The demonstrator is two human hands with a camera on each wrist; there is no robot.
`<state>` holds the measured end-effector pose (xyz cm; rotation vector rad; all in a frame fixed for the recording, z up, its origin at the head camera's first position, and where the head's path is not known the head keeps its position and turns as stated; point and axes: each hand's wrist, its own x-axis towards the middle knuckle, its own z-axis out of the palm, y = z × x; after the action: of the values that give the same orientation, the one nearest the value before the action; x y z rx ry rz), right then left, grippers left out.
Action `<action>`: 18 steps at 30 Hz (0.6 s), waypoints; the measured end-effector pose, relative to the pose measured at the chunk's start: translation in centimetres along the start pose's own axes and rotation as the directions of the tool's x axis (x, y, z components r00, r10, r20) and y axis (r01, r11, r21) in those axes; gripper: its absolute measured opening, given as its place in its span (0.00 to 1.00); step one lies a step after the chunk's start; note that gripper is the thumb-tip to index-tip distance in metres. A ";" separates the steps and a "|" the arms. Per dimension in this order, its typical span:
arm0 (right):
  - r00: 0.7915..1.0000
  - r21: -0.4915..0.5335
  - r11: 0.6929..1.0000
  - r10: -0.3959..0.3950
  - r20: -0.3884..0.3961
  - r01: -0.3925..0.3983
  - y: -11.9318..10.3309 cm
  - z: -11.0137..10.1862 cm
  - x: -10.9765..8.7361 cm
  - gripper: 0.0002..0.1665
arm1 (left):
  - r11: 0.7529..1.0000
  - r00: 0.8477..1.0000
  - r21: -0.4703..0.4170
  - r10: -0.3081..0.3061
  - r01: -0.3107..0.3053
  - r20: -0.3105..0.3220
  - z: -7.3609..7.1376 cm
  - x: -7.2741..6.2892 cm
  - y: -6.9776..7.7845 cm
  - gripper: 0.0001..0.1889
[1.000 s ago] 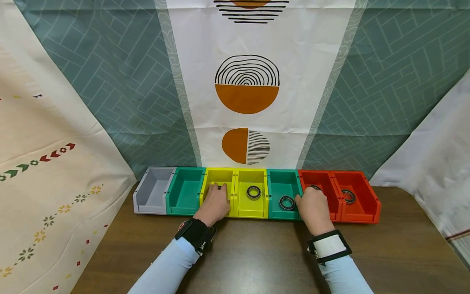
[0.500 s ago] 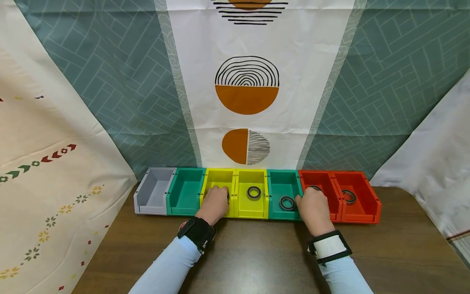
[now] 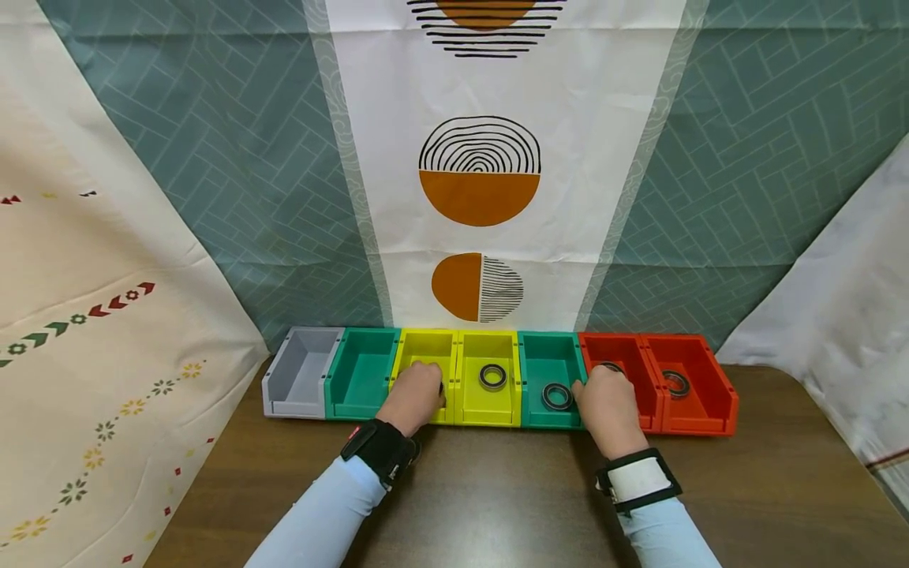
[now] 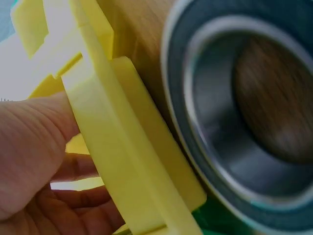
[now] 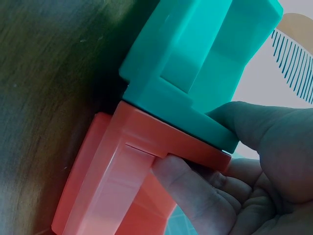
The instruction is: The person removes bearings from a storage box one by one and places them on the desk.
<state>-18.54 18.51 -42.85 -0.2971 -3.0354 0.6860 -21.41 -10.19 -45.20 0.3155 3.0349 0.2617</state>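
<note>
Wooden tabletop [image 3: 483,505]: dark brown, running back from the bottom edge to beneath the row of bins.
Sleeves: a pale blue left sleeve [image 3: 327,513] and matching right sleeve [image 3: 669,532] reach in from the bottom edge.
Wristbands: a black left wristband [image 3: 376,451]; a black-and-white right wristband [image 3: 637,480].
Left hand [image 3: 414,394]: over the left yellow bin [image 3: 429,347], fingers dipping behind its front wall; the fingertips are hidden, so I cannot tell whether they grasp anything. A dark sliver [image 3: 441,388] shows just beside it.
Close-up bearing [image 4: 215,105]: looms near the left wrist camera, steel-bored and dark-faced; its support cannot be made out.
Right hand [image 3: 609,402]: grasping, thumb inside the right green bin [image 3: 547,355] and a finger inside the left red bin [image 3: 621,347], pinching their adjoining side walls [image 5: 188,125].
Ball bearings: yellow-bin bearing [image 3: 492,387] lying in the right yellow bin [image 3: 490,414]; green-bin bearing [image 3: 557,408] near the right green bin's front; inner red-bin bearing [image 3: 611,365] partly hidden behind the right hand; outer red-bin bearing [image 3: 686,386] by the dividing wall of the right red bin [image 3: 710,394].
Row's left end: grey bin [image 3: 304,386], then left green bin [image 3: 364,379].
Backdrop: teal-and-white cloth [image 3: 248,158] with orange-and-black round motifs, flanked by a cream patterned cloth [image 3: 85,252] and a white cloth [image 3: 817,315].
</note>
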 end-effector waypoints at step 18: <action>1.000 0.006 1.000 -0.005 -0.008 0.005 0.1 0.0 0.0 0.20 | 0.983 0.987 -0.167 -0.093 0.070 -0.135 -2.6 -2.4 0.0 0.25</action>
<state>-18.54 18.56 -42.87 -0.2909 -3.0247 0.6917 -19.31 -11.10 -42.46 0.1663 3.1289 0.5431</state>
